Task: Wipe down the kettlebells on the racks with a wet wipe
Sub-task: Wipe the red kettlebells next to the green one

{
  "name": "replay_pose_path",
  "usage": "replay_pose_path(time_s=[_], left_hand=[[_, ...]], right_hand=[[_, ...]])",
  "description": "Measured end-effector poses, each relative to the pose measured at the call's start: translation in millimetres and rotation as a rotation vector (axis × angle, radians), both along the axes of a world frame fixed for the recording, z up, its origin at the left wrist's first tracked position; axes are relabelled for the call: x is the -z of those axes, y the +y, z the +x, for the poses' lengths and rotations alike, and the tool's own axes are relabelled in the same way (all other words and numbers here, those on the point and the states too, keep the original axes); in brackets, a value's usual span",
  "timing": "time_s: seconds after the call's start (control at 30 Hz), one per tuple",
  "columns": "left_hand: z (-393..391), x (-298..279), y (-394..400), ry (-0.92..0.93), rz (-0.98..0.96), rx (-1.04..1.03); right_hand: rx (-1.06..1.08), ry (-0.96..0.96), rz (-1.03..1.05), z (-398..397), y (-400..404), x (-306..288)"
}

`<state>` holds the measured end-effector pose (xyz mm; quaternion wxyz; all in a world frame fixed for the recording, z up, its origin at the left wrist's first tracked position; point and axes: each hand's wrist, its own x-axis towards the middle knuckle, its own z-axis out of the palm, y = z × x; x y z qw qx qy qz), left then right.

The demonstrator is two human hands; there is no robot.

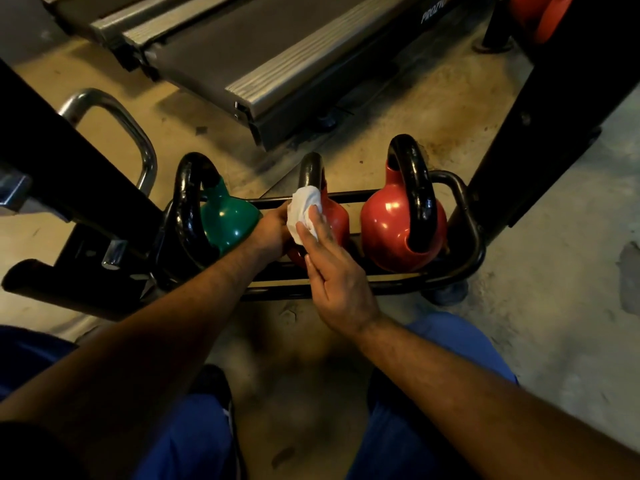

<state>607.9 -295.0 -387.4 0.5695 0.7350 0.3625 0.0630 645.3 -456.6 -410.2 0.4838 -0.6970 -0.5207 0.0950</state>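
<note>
Three kettlebells sit on a low black tube rack (465,237): a green one (227,221) at the left, a red one (337,220) in the middle and a larger red one (391,223) at the right, all with black handles. My right hand (337,275) presses a crumpled white wet wipe (304,211) against the middle kettlebell's handle and body, fingers flat. My left hand (272,232) grips the left side of that same kettlebell, partly hidden behind the wipe.
A treadmill deck (277,53) lies on the concrete floor beyond the rack. A black machine frame (69,188) with a chrome handle stands at the left, a black upright (540,133) at the right, with red weights (540,15) at the top right. My blue-trousered knees are below.
</note>
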Motion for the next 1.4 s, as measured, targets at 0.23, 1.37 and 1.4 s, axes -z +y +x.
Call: replay_pose_path(time_s=[0.23,1.37,1.4], left_hand=[[1.3,-7.2,-7.0,0.031,0.083,0.021],[8.7,-130.3,-23.4,-0.004,0.338,0.398],[10.7,-132.4,-23.0,0.013,0.364,0.375]], right_hand=[[0.059,-0.197,-0.026,7.3,-24.3,2.7],[0.202,1.157,0.222,44.6,-5.1,-79.3],[0.253,1.147,0.218,45.5,-4.2,-79.0]])
